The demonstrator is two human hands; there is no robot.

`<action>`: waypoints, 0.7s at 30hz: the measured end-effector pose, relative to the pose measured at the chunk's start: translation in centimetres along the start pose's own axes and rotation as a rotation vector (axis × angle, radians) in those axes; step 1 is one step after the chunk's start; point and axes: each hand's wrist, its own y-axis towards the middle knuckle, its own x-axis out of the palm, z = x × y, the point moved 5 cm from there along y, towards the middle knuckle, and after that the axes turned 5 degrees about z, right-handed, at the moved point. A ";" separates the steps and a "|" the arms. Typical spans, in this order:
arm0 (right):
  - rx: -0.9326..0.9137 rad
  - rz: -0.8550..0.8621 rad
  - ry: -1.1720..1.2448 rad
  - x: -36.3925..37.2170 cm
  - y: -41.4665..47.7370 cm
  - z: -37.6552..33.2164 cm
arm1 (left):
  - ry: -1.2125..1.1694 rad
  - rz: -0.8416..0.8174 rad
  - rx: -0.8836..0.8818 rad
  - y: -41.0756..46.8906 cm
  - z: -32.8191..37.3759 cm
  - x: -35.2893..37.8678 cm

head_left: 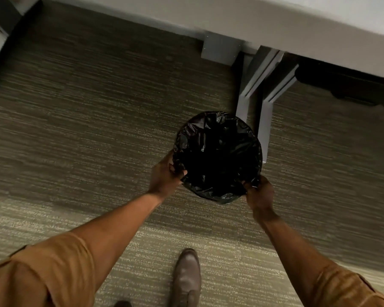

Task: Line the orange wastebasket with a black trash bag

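From the head view, the black trash bag (pixel 217 156) covers the whole mouth of the wastebasket, which stands on the carpet (pixel 87 107) just beside the grey worktop leg (pixel 244 94); the orange wall is hidden, probably under the plastic. The left hand (pixel 164 176) pinches the bag's near-left rim, fingers (pixel 183 173) closed on it. The right hand (pixel 261 193) clamps the near-right rim. A brown shoe (pixel 186 278) stands below.
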 end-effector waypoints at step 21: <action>-0.103 -0.020 0.049 -1.7 -1.6 -1.1 | 0.161 0.014 -0.064 0.3 0.7 0.0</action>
